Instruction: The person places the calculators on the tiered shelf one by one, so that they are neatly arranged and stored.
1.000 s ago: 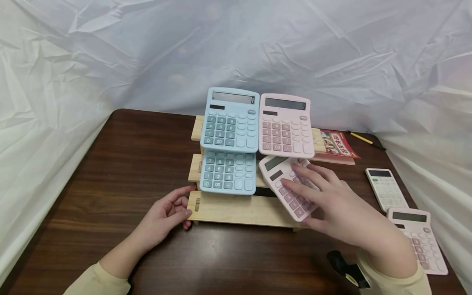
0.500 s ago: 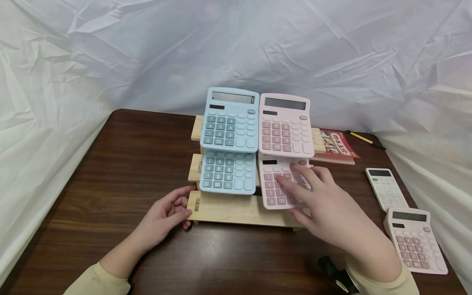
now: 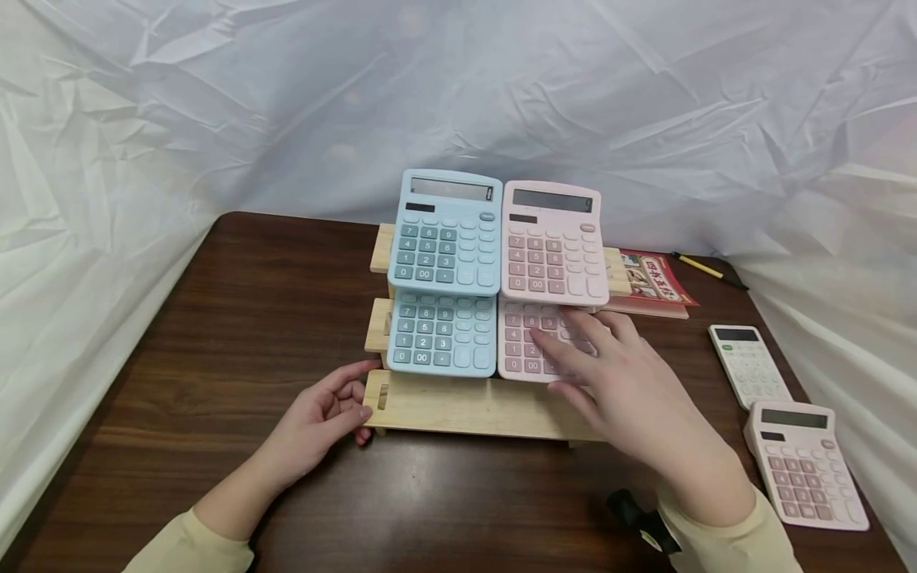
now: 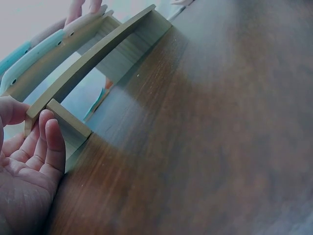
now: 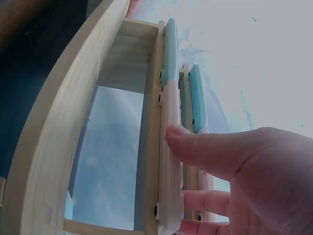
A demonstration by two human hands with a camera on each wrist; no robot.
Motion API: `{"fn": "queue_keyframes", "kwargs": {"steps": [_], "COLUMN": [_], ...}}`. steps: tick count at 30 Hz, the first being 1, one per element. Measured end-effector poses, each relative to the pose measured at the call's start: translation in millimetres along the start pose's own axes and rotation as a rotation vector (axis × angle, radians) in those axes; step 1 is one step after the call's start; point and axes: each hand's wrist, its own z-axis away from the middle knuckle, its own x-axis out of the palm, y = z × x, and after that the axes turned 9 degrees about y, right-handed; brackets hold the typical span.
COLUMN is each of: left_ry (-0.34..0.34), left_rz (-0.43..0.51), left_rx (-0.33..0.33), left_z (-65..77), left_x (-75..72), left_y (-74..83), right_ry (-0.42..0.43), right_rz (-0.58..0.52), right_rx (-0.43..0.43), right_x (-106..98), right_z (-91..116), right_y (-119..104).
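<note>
My left hand [image 3: 315, 422] pinches the front left corner of a stepped wooden rack [image 3: 458, 406], thumb on top and fingers curled underneath. On the middle step lies a pink calculator [image 3: 513, 350]. My right hand [image 3: 637, 398] holds it from the right, fingertips over its keys and thumb at the lower edge [image 5: 171, 147]. A blue calculator [image 3: 437, 334] sits right beside it on the left. Above them, on the top step, another blue calculator [image 3: 444, 231] and another pink calculator [image 3: 552, 243] stand side by side, covering the upper parts of the lower pair.
At the table's right edge are a white calculator [image 3: 748, 366] and another pink calculator [image 3: 809, 469]. Behind the rack on the right lie a red book [image 3: 655, 278] and a yellow-and-black pen [image 3: 702, 264]. White plastic sheeting [image 3: 308, 103] hangs around the brown table [image 3: 179, 350].
My right hand has turned the lower pink calculator from tilted to straight and slid it back and left, up against the blue one. My left hand keeps its place on the rack.
</note>
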Motion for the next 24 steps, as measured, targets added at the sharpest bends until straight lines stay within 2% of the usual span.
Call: {"fn": "queue_keyframes", "kwargs": {"steps": [6, 13, 19, 22, 24], "left_ry": [-0.004, -0.01, -0.021, -0.026, -0.032], "left_rz": [0.004, 0.002, 0.005, 0.01, 0.015], "left_rx": [-0.007, -0.015, -0.035, -0.032, -0.027], "left_z": [-0.5, -1.2, 0.1, 0.7, 0.7], "left_x": [0.4, 1.0, 1.4, 1.2, 1.0], "left_y": [-0.5, -0.2, 0.4, 1.2, 1.8], "right_ry": [-0.023, 0.007, 0.007, -0.057, -0.128], "right_rz": [-0.034, -0.074, -0.095, -0.082, -0.04], "right_rx": [-0.016, 0.067, 0.252, 0.392, 0.503], "right_x": [-3, -13, -23, -22, -21], "right_z": [2, 24, 65, 95, 117], "right_y": [6, 13, 35, 60, 78]}}
